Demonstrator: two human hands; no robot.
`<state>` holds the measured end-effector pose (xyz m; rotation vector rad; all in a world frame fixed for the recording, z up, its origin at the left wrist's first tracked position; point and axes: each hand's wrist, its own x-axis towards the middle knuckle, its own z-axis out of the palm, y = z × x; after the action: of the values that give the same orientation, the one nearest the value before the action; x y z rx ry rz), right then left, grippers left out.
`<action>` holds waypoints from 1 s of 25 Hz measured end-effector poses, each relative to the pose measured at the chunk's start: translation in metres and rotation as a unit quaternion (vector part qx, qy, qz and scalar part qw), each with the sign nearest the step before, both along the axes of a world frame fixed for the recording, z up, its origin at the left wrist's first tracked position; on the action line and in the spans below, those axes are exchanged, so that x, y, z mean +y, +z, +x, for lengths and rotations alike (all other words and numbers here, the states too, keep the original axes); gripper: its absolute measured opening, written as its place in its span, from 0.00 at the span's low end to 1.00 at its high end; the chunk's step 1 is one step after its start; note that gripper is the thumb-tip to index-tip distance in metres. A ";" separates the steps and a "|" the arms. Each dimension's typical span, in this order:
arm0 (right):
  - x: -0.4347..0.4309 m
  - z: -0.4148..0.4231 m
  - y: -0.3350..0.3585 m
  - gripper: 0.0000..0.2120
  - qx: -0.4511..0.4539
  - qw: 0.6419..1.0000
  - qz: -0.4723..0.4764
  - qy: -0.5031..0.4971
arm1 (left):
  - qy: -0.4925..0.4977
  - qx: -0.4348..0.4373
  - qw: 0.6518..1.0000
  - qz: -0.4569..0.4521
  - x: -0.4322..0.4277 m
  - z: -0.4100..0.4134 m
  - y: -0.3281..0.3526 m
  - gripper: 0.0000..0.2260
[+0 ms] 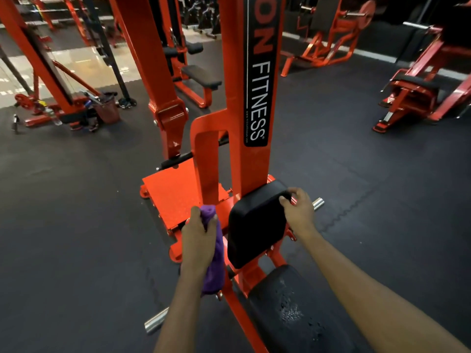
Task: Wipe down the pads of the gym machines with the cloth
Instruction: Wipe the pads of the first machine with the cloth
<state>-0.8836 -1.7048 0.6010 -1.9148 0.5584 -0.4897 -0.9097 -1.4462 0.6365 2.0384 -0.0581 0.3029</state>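
A black chest pad (254,225) stands on the orange machine's upright (244,98), straight below me. My right hand (299,211) grips the pad's upper right corner, fingers curled over its edge. My left hand (197,238) holds a rolled purple cloth (215,263) just left of the pad; the cloth hangs down past my wrist and is apart from the pad. Nearer me lies the black seat pad (293,309), its cover cracked and flaking in the middle.
An orange foot plate (173,192) sits left of the upright. Chrome weight pegs (155,322) (318,203) stick out on both sides. Other orange machines stand at the back left (51,80), centre back (201,77) and right (420,98). Dark rubber floor (76,225) surrounds the machine.
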 end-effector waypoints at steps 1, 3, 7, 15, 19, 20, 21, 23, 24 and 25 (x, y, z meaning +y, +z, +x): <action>-0.008 0.005 -0.001 0.15 0.040 0.998 -0.028 0.026 | -0.014 0.002 1.000 -0.012 -0.016 0.005 -0.003 0.09; -0.019 0.016 0.000 0.26 0.097 0.988 -0.062 0.099 | -0.058 0.003 0.997 -0.042 -0.050 0.010 -0.012 0.10; -0.021 0.028 -0.004 0.26 0.105 0.976 -0.090 0.171 | 0.003 -0.015 0.999 0.041 -0.085 0.018 -0.060 0.22; -0.041 0.026 -0.017 0.23 0.049 0.977 -0.109 0.178 | 0.070 -0.059 0.981 0.172 -0.141 0.014 -0.058 0.21; -0.043 0.027 -0.019 0.22 0.048 0.978 -0.108 0.174 | 0.056 -0.086 0.969 0.227 -0.130 0.018 -0.076 0.32; -0.043 0.026 -0.020 0.22 0.037 0.978 -0.110 0.171 | 0.056 -0.106 0.972 0.200 -0.125 0.017 -0.081 0.30; -0.042 0.026 -0.021 0.22 0.030 0.979 -0.110 0.168 | 0.066 -0.106 0.981 0.148 -0.124 0.017 -0.081 0.27; -0.040 0.026 -0.021 0.22 0.028 0.980 -0.109 0.162 | 0.125 -0.046 0.991 -0.016 -0.124 0.020 -0.080 0.21; -0.040 0.025 -0.020 0.23 0.031 0.980 -0.110 0.161 | 0.145 -0.011 0.985 -0.094 -0.121 0.022 -0.087 0.20; -0.039 0.024 -0.020 0.23 0.031 0.980 -0.113 0.160 | 0.162 0.015 0.976 -0.146 -0.116 0.023 -0.097 0.20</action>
<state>-0.8598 -1.7434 0.5812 -2.1926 0.2313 -0.2952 -0.8872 -1.5625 0.5396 1.7531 0.3237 0.4555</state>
